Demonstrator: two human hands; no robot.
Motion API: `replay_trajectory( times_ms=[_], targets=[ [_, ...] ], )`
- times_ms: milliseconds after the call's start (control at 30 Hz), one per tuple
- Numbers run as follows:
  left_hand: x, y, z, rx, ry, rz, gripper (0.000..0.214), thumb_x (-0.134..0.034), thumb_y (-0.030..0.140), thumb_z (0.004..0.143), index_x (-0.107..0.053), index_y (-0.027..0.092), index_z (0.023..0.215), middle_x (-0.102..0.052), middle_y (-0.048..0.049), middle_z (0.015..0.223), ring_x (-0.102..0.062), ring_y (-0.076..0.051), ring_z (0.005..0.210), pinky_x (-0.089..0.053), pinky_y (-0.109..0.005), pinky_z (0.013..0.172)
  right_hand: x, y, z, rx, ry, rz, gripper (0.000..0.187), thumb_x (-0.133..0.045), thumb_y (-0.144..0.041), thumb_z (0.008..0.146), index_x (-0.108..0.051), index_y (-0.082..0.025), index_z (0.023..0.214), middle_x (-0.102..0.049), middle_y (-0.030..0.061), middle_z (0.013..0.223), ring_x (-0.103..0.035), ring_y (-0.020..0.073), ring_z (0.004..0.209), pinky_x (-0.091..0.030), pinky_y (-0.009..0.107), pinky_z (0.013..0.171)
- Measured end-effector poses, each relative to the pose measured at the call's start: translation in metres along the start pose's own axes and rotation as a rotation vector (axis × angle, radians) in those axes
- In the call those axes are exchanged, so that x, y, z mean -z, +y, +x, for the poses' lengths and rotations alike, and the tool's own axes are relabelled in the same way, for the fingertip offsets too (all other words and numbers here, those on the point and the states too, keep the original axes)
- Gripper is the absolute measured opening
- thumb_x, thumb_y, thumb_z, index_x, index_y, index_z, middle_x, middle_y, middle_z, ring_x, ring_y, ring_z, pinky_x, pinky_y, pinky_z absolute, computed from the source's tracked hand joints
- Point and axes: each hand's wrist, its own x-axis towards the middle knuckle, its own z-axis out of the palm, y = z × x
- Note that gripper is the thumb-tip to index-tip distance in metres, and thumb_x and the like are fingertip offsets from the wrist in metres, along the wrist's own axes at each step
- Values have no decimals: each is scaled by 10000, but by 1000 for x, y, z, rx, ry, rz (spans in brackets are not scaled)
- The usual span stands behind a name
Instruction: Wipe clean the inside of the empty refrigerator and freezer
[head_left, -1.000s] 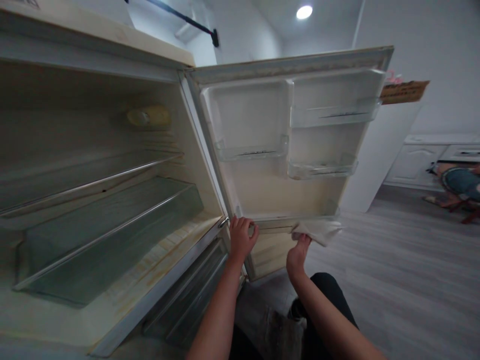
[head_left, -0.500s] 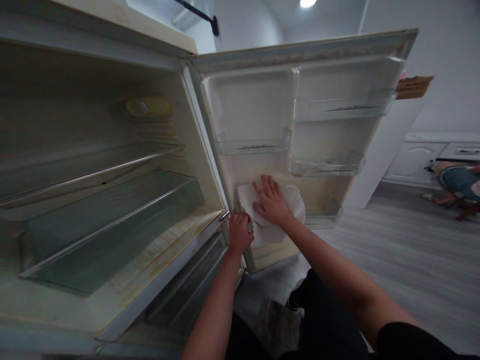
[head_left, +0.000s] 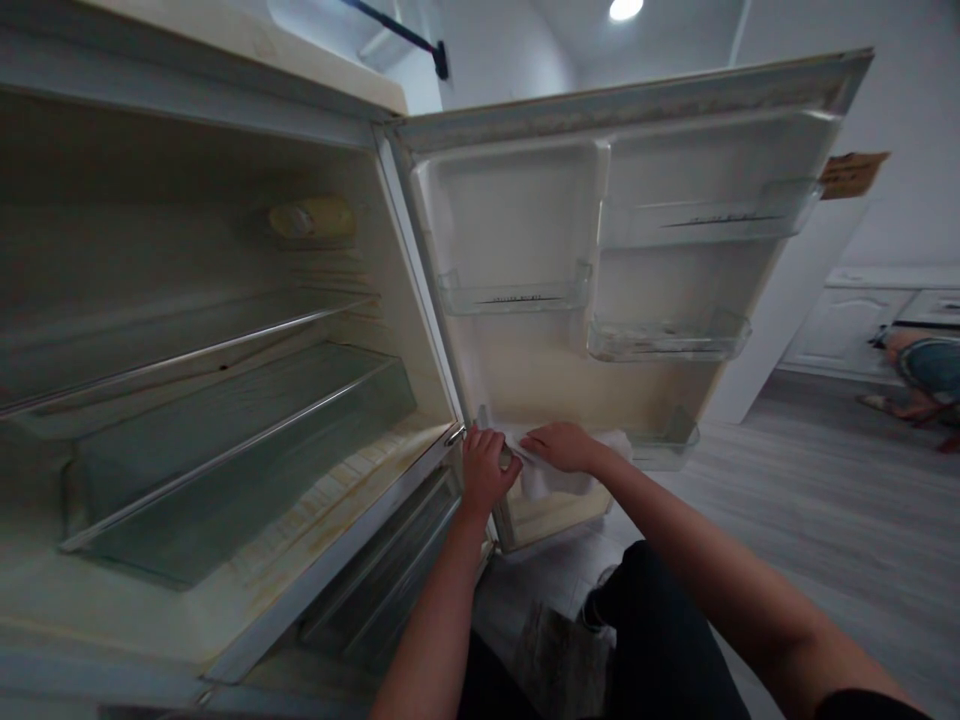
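Left hand (head_left: 489, 468) half-curled at hinge end of bottom bin (head_left: 666, 456) on refrigerator door (head_left: 517, 220), likely bracing it, grip unclear; right hand (head_left: 564, 447) holds white cloth (head_left: 553, 481) over bin, probably to wipe.

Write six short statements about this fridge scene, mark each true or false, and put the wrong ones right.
1. The right hand touches a white cloth. True.
2. The fridge door is shut. False: it stands open, its inner side in view.
3. Clear bins are fitted to the inner side of the door. True.
4. The left hand lies on the glass shelf. False: it is by the hinge side of the door, to the left of the right hand.
5. A yellowish object shows above the glass shelf. True.
6. The ceiling light is off. False: it is lit.
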Motion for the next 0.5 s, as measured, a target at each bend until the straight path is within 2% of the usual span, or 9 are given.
replay_trajectory(
  times_ms=[67,100,200,267,300,333,400,467,500],
  targets=[
    [1,0,0,-6,12,-17,101,-612,285,808,-572,256,897,-642,-48,884,-606,-280,969,-361,-488,1142,7,1,8,-53,32,163,392,-490,-422,982,-703,-193,746,-749,107,891,-692,259,881,-505,415,903],
    [1,0,0,-11,17,-26,113,-607,274,812,-583,255,921,-651,-47,892,-611,-277,968,-355,-492,1146,12,-2,12,-108,102,269,413,-458,-421,991,-694,-186,746,-744,106,876,-688,253,865,-514,414,893],
    [3,1,-1,-20,32,-32,100,-588,272,838,-596,254,937,-658,-43,887,-622,-266,965,-352,-495,1148,30,-23,23,-202,553,516,505,-290,-440,1040,-700,-153,969,-730,122,1021,-675,243,966,-516,426,950],
    [4,1,-1,-18,36,-8,59,-583,288,854,-586,257,903,-646,-42,877,-619,-260,963,-361,-486,1146,41,-45,28,-47,795,474,507,-259,-432,1054,-632,-141,1236,-668,136,1252,-612,236,1182,-460,431,1070],
    [3,1,-2,-18,38,7,45,-581,296,861,-578,257,883,-638,-43,871,-615,-258,963,-363,-483,1146,45,-55,32,89,813,385,485,-287,-408,1055,-573,-148,1347,-604,131,1375,-536,229,1310,-407,431,1136],
    [3,1,-2,-23,42,18,46,-582,300,865,-573,256,869,-631,-45,865,-611,-259,962,-364,-481,1147,48,-64,37,233,766,266,468,-323,-363,1050,-520,-164,1426,-528,113,1478,-437,221,1418,-343,434,1193],
    [1,1,-3,-33,56,25,50,-589,296,862,-576,248,871,-628,-50,865,-605,-261,965,-359,-485,1150,48,-72,51,466,584,2,486,-382,-238,1023,-469,-208,1500,-380,56,1609,-230,214,1543,-203,456,1266],
    [0,0,-3,-41,70,16,57,-595,285,863,-587,240,898,-639,-48,877,-602,-257,964,-349,-488,1155,44,-66,68,555,417,-200,557,-390,-133,994,-450,-276,1529,-267,1,1667,-144,227,1569,-150,487,1278],
    [0,-1,-3,-45,69,12,65,-597,284,867,-593,237,911,-646,-45,883,-601,-253,962,-345,-488,1156,41,-59,75,543,359,-272,599,-384,-93,981,-442,-314,1535,-225,-16,1680,-184,240,1561,-185,494,1269]
  ],
)
